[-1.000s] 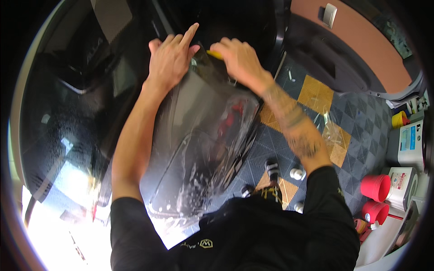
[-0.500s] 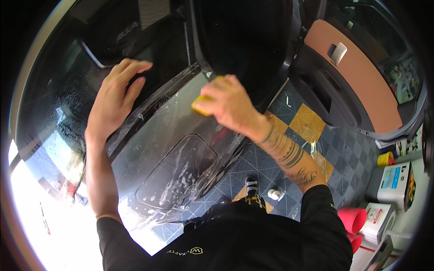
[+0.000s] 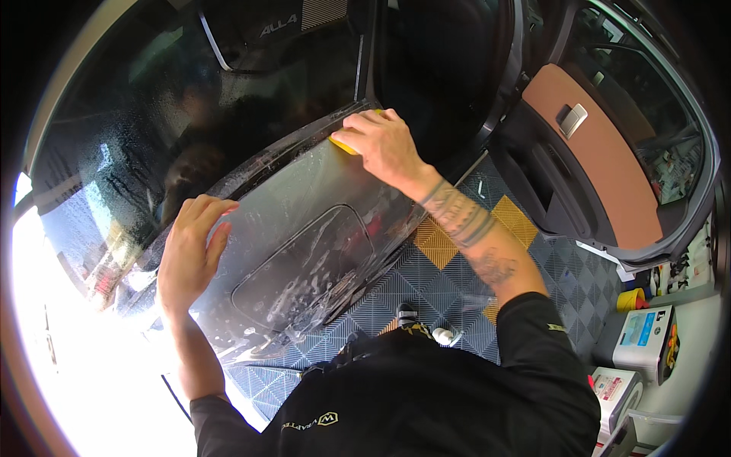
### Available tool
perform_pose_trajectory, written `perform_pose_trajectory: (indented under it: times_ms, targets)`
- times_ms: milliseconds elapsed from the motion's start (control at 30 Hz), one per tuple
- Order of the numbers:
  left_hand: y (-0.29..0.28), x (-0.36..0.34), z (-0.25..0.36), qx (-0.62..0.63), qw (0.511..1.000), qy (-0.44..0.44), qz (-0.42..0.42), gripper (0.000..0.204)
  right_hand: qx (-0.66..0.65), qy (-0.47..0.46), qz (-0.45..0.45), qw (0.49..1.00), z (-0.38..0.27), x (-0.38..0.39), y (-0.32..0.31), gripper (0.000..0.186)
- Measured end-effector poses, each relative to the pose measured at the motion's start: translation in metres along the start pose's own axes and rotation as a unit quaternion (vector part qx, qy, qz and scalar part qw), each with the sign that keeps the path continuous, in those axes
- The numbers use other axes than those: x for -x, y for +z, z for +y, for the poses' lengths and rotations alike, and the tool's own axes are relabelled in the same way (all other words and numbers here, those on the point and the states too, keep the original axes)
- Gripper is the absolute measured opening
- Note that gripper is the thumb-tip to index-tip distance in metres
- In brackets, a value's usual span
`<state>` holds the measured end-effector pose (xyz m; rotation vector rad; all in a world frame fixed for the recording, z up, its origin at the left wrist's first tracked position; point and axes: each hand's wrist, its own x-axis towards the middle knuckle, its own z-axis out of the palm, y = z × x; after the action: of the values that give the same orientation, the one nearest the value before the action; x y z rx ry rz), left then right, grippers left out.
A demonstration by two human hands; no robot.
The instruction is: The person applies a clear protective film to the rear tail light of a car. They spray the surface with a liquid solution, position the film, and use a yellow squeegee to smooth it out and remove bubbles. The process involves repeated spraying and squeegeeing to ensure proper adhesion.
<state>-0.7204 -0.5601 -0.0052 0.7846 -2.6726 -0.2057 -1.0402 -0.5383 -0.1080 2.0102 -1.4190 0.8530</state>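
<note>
My right hand [image 3: 384, 152] grips a yellow squeegee [image 3: 343, 146] against the upper edge of a dark grey car body panel [image 3: 293, 206], just below the dark window trim [image 3: 266, 164]. My left hand [image 3: 190, 244] hovers at the left end of the panel, fingers loosely bent and apart, holding nothing that I can see. The panel carries a clear, wet film with wrinkles and streaks over the outline of a fuel flap [image 3: 304, 259]. Above it is a wide dark window [image 3: 129, 137] with droplets at its left.
An open car door [image 3: 590, 152] with brown trim is at right, beside a dark doorway [image 3: 442, 61]. The floor has grey and orange tiles [image 3: 438, 244], with a white bottle [image 3: 444, 335] near my feet. Boxy silver containers [image 3: 640, 343] and yellow tape rolls [image 3: 632, 299] stand along the right wall.
Both hands started together at the panel's top corner. My left hand has moved left and down, its fingers relaxing. My right hand went down, then slightly up with the squeegee. The camera view has shifted.
</note>
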Motion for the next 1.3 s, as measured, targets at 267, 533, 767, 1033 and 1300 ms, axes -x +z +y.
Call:
perform_pose_trajectory:
  times_ms: [267, 533, 767, 1033, 1300]
  targets:
    - [-0.011, 0.061, -0.016, 0.003, 0.999, -0.042, 0.032, 0.021, -0.002, -0.044, -0.159, 0.986, 0.035, -0.009, -0.058, 0.032]
    - [-0.012, 0.128, -0.055, 0.02, 0.993, -0.1, 0.067, 0.017, 0.022, 0.03, -0.189, 0.981, 0.001, 0.025, -0.064, 0.033]
    - [-0.036, 0.195, -0.095, 0.009, 0.989, -0.107, 0.106, 0.016, -0.079, 0.056, -0.295, 0.951, -0.055, 0.091, -0.055, 0.031]
    - [-0.041, 0.205, -0.101, 0.045, 0.989, -0.097, 0.1, 0.016, -0.129, 0.147, -0.178, 0.964, -0.108, 0.068, -0.032, 0.027]
    - [-0.028, 0.22, -0.198, -0.171, 0.926, -0.268, 0.206, 0.032, 0.029, 0.23, -0.15, 0.961, -0.129, 0.006, -0.01, 0.016]
